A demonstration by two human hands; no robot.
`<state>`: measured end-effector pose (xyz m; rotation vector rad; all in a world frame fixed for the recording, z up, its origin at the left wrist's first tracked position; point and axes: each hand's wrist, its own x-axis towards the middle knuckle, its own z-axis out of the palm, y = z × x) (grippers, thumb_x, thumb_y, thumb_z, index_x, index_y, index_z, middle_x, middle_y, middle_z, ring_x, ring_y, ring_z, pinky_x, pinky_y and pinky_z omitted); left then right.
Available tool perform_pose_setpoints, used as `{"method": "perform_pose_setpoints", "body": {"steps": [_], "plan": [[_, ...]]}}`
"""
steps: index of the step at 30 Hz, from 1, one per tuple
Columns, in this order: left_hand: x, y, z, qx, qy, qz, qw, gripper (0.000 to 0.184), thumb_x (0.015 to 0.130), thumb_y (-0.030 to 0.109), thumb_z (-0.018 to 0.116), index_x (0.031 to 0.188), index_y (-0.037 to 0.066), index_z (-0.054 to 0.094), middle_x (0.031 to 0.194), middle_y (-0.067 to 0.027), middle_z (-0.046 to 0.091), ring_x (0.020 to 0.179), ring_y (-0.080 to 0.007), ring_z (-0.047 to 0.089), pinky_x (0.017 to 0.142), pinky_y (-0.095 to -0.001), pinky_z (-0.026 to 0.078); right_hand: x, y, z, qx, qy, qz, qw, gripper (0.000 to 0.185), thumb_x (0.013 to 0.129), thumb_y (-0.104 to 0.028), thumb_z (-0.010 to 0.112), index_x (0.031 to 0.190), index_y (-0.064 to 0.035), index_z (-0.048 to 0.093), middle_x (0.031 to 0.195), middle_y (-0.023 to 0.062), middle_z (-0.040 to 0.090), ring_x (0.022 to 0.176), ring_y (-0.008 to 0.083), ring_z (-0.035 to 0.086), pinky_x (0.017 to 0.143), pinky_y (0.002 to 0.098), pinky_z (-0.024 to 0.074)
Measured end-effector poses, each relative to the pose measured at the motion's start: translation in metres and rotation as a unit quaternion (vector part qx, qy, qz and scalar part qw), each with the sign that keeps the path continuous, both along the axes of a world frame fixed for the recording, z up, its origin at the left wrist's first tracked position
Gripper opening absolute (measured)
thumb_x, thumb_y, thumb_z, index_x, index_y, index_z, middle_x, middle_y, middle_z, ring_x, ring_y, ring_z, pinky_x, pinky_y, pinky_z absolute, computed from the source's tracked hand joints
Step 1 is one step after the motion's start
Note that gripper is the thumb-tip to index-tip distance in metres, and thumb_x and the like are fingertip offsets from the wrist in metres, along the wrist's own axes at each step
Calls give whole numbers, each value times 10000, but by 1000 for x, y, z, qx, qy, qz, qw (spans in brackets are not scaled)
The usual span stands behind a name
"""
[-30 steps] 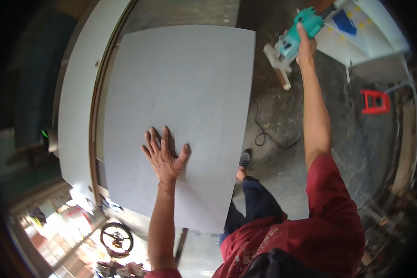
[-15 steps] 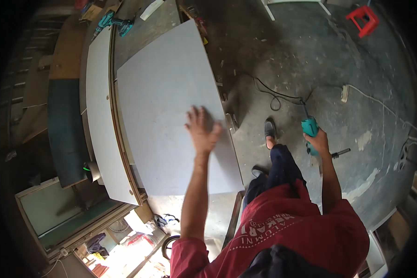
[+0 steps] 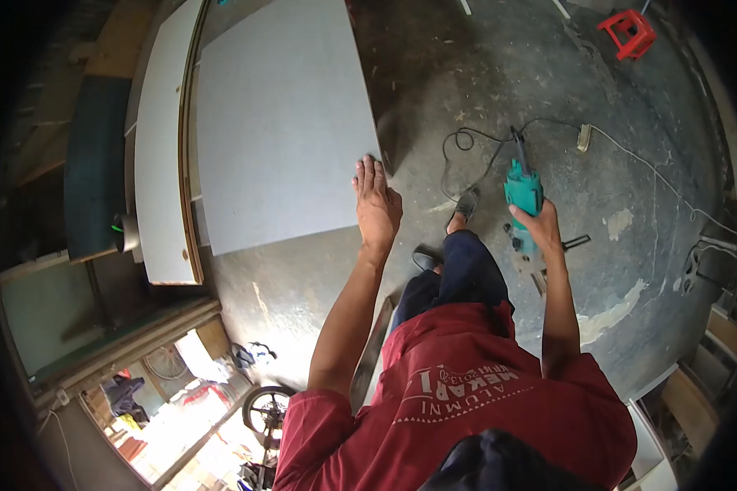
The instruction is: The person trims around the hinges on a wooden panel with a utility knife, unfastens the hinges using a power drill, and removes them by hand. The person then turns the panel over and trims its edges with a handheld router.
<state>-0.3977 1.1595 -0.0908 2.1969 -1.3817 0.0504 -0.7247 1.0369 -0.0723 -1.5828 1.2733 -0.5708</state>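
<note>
My left hand (image 3: pixel 377 209) lies at the near right corner of a large pale grey board (image 3: pixel 282 123), fingers stretched out over its edge. My right hand (image 3: pixel 542 222) is closed round the body of a teal router (image 3: pixel 523 186), held above the floor beside my leg. A metal guide sticks out from the router's lower end. Its black cord (image 3: pixel 487 168) runs from the top and loops on the floor.
Left of the board lies a long white panel (image 3: pixel 162 139). A white extension socket (image 3: pixel 584 137) with its cable and a red stool (image 3: pixel 628 34) are on the concrete floor (image 3: pixel 434 82) to the right. A wheel (image 3: pixel 268 409) shows near the bright doorway.
My left hand has slid from the board's surface to its near corner. The view has shifted forward along the board, and the router remains in my right hand.
</note>
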Motion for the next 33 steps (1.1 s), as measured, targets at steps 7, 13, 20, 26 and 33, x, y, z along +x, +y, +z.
{"method": "perform_pose_setpoints", "body": {"steps": [7, 13, 20, 26, 33], "plan": [[-29, 57, 32, -95, 194, -21, 976, 419, 921, 50, 607, 1333, -23, 630, 1419, -227, 590, 1384, -419, 501, 1159, -501, 389, 66, 10, 37, 55, -279, -23, 958, 431, 868, -263, 747, 1174, 17, 631, 1015, 116, 692, 890, 227, 712, 790, 382, 557], [-33, 111, -2, -153, 627, 234, 727, 352, 1024, 232, 579, 1234, -40, 654, 1094, -172, 700, 1024, -262, 691, 910, -361, 537, 129, 40, 62, -102, -305, 27, 947, 418, 884, -253, 716, 1188, 8, 595, 1097, 138, 701, 1006, 216, 663, 903, 384, 515], [-14, 85, -26, -321, 758, 167, 543, 279, 1030, 250, 585, 1187, 20, 563, 1047, -104, 691, 1016, -248, 702, 923, -376, 537, 191, 67, 46, -263, -331, 43, 905, 535, 871, -294, 739, 1243, 33, 537, 1092, 163, 696, 1017, 246, 650, 925, 406, 510], [-8, 79, -26, -308, 764, 172, 540, 283, 959, 256, 710, 1067, 21, 596, 1003, -94, 696, 934, -199, 713, 867, -335, 545, 210, 68, 31, -334, -248, 106, 903, 553, 873, -296, 738, 1252, 40, 516, 1114, 179, 679, 969, 262, 668, 876, 400, 541], [-2, 81, -32, -287, 757, 129, 573, 289, 920, 272, 757, 967, -1, 674, 932, -112, 748, 892, -165, 707, 852, -277, 513, 232, 83, 34, -295, -344, 81, 888, 622, 879, -343, 736, 1272, 60, 470, 1100, 194, 628, 965, 304, 676, 823, 420, 602]]}}
